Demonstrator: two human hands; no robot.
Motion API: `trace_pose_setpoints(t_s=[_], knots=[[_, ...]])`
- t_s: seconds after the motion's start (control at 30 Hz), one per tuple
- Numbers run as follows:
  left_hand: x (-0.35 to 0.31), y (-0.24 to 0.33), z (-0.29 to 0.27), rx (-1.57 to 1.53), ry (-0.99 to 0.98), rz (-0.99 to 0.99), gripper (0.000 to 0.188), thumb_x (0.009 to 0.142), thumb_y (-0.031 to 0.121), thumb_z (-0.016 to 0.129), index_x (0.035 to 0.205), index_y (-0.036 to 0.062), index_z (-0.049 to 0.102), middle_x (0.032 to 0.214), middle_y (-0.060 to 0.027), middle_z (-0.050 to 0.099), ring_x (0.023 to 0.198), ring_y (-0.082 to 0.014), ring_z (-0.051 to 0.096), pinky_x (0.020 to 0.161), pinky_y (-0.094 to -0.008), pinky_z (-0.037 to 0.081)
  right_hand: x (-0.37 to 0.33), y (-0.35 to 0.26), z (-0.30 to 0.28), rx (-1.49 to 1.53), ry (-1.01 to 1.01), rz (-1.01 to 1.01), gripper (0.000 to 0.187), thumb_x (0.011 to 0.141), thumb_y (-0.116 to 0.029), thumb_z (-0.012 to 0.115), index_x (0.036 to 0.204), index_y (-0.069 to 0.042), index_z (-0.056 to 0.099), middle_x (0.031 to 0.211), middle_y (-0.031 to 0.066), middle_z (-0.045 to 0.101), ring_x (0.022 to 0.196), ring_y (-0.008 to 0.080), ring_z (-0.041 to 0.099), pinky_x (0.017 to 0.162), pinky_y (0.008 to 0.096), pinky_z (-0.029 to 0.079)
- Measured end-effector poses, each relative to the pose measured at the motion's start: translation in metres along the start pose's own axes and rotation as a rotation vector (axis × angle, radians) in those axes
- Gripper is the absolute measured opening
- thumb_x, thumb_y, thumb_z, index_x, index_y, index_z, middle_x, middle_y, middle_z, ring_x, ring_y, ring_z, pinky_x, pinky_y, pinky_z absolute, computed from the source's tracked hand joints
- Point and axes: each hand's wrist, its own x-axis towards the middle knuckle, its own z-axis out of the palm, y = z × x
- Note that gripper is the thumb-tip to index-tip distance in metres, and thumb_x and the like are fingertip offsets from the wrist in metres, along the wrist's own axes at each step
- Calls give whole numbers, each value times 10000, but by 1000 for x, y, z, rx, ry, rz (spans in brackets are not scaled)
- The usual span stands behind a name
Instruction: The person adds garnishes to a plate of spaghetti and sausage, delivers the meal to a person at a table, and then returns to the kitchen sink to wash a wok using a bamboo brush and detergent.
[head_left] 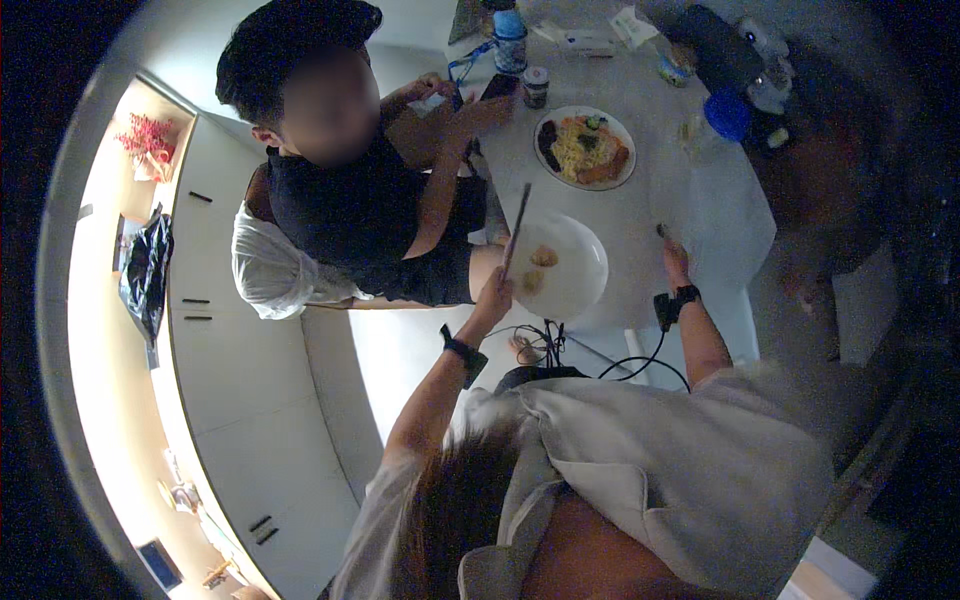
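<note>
your own pale shirt [660, 470] and hair fill the lower part of the head view, closest to the lens, and both forearms run up from it toward 12 o'clock.

your left hand [493, 296] is closed around the lower end of a pair of chopsticks [516, 228], which slant up toward 12 o'clock along the left rim of a white plate [580, 268]. two small pale pieces of food [543, 257] lie on that plate; what they are is hard to make out. your right hand [676, 262] rests at the plate's 3 o'clock, on the white table [650, 200]; something small and dark shows at its fingertips, but you cannot tell how far the fingers are spread or whether they grip it. each wrist carries one dark band, two in all.

a second plate [585, 148], with noodles and dark pieces, sits toward 12 o'clock. beyond it stand one small jar [536, 86], one bottle with a blue cap [509, 40] and a blue lid [728, 116].

another person in a dark top [350, 210] sits at 10 o'clock, hands on the table edge. the right side of the table sinks into shadow.
</note>
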Motion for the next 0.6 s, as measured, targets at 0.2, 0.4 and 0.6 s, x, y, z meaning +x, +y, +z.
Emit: trace_pose_setpoints(t_s=[0.2, 0.4, 0.6], knots=[[44, -27, 76, 329, -65, -60, 257, 826, 170, 411, 1013, -5, 410, 826, -209, 525, 760, -345, 503, 659, -406, 411, -69, -40, -33, 444, -362, 201, 291, 829, -314, 442, 973, -71, 509, 873, 81, 565, 779, 171, 542, 631, 307, 449], [71, -43, 104, 426, -112, 80, 317, 838, 236, 386, 1069, 34, 309, 764, -258, 531, 701, -439, 514, 580, -482, 401, -100, -44, -15, 515, -569, 219, 310, 823, -251, 468, 1084, -100, 396, 903, 113, 547, 804, 209, 556, 609, 332, 499], [82, -12, 120, 611, -166, 188, 341, 837, 209, 377, 1115, 41, 271, 791, -254, 551, 763, -436, 521, 598, -478, 413, -97, -41, -10, 621, -353, 91, 430, 728, -26, 558, 1105, -73, 357, 929, 129, 508, 757, 228, 567, 627, 335, 517]])
